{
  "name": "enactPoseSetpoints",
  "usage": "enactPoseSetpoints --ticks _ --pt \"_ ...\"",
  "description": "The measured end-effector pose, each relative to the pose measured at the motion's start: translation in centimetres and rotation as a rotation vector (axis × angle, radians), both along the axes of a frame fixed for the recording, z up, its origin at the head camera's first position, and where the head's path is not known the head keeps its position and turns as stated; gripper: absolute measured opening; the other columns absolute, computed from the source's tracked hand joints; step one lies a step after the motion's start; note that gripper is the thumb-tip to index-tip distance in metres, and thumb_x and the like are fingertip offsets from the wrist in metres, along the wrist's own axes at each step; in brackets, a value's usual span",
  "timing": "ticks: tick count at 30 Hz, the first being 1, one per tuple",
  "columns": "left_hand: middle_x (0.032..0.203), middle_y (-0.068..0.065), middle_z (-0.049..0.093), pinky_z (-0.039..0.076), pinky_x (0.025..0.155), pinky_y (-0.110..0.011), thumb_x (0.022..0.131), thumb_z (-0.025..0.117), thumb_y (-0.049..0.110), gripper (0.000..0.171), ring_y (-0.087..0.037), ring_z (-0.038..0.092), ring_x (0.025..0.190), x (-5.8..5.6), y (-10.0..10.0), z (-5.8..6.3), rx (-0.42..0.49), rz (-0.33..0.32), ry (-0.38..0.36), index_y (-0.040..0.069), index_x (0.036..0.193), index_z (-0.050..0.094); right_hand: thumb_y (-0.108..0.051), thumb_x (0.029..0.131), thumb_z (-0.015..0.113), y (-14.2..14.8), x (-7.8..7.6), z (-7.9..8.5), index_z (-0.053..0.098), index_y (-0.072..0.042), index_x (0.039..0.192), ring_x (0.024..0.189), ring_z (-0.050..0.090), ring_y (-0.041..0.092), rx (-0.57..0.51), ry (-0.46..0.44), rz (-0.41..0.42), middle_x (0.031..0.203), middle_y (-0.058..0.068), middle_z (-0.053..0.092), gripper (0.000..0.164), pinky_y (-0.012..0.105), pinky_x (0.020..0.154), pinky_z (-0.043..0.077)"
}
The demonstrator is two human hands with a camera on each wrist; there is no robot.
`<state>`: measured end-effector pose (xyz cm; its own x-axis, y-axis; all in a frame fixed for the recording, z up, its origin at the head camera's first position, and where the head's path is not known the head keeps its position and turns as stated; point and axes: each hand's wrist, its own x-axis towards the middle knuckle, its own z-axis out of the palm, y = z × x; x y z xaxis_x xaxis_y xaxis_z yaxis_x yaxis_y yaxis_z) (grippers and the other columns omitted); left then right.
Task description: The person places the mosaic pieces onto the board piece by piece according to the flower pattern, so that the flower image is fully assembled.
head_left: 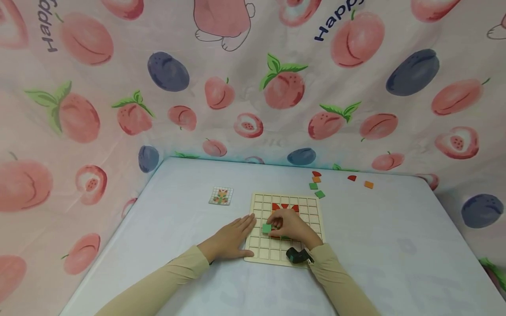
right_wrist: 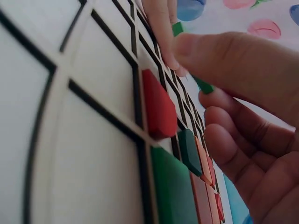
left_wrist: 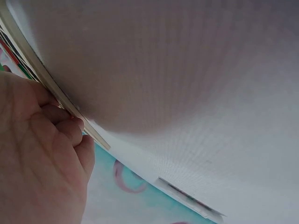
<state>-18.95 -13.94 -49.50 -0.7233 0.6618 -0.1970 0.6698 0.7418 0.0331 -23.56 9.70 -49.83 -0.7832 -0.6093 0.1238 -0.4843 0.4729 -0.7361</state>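
Note:
My right hand [head_left: 290, 226] pinches a green square tile [head_left: 266, 228] between thumb and fingers, over the left part of a wooden grid board [head_left: 257, 252]. In the right wrist view the green tile's edge shows beyond the thumb [right_wrist: 224, 58]. Red, green and orange pieces lie in the board's middle cells, among them a red piece [right_wrist: 159, 105] and a green one [right_wrist: 173, 186]; the right hand covers part of them in the head view. Spread fingers of my left hand [head_left: 231, 239] rest at the board's left edge, fingertips on its rim in the left wrist view.
A small pattern card [head_left: 221, 195] lies left behind the board. Loose pieces sit at the back right: green tiles [head_left: 313, 186], orange squares [head_left: 369, 184] and red quarter rounds [head_left: 352, 177]. A fruit-print cloth [head_left: 245, 79] hangs behind the white table [head_left: 395, 245].

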Motion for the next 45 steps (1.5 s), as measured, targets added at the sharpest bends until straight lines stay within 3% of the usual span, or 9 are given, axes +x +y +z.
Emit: enactPoseSetpoints --ticks 11,21,33,38,45 --pt "0.159 -0.012 0.012 0.023 0.118 -0.036 0.089 0.041 0.066 0.091 -0.024 0.015 0.147 0.2 0.1 0.1 -0.016 -0.003 0.014 0.004 0.151 0.015 -0.016 0.071 0.082 -0.7 0.0 -0.1 0.071 -0.009 0.086 0.066 0.054 0.003 0.065 -0.056 0.007 0.077 -0.001 0.066 0.02 0.017 0.06 0.049" --pt "0.159 -0.012 0.011 0.022 0.118 -0.036 0.089 0.04 0.066 0.091 -0.023 0.014 0.147 0.1 0.1 0.2 -0.033 0.004 0.015 0.004 0.151 0.015 -0.018 0.07 0.083 -0.8 -0.2 -0.1 0.071 -0.011 0.086 0.066 0.053 0.004 0.11 -0.05 0.01 0.078 -0.004 0.065 0.021 0.016 0.06 0.048" --pt "0.159 -0.013 0.012 0.023 0.118 -0.036 0.089 0.04 0.066 0.091 -0.024 0.015 0.147 0.1 0.1 0.3 -0.025 -0.001 0.015 0.003 0.15 0.016 -0.018 0.071 0.082 -0.5 -0.4 0.0 0.071 -0.01 0.088 0.068 0.055 0.005 0.085 -0.083 0.037 0.081 -0.002 0.067 0.022 0.017 0.062 0.05" --pt "0.159 -0.013 0.012 0.023 0.118 -0.037 0.089 0.041 0.066 0.091 -0.024 0.015 0.147 0.1 0.1 0.3 -0.014 0.0 0.011 0.003 0.15 0.016 -0.015 0.074 0.08 0.9 -0.7 0.8 0.071 -0.008 0.092 0.071 0.058 0.007 0.023 -0.087 0.036 0.083 0.003 0.067 0.022 0.02 0.064 0.052" --pt "0.159 -0.011 0.011 0.021 0.119 -0.036 0.088 0.042 0.066 0.092 -0.023 0.014 0.147 0.0 0.1 0.2 -0.021 0.019 -0.009 0.005 0.151 0.015 -0.011 0.076 0.078 4.3 -1.3 3.3 0.07 0.0 0.099 0.072 0.056 0.012 -0.032 -0.076 -0.058 0.088 0.015 0.067 0.027 0.024 0.067 0.051"
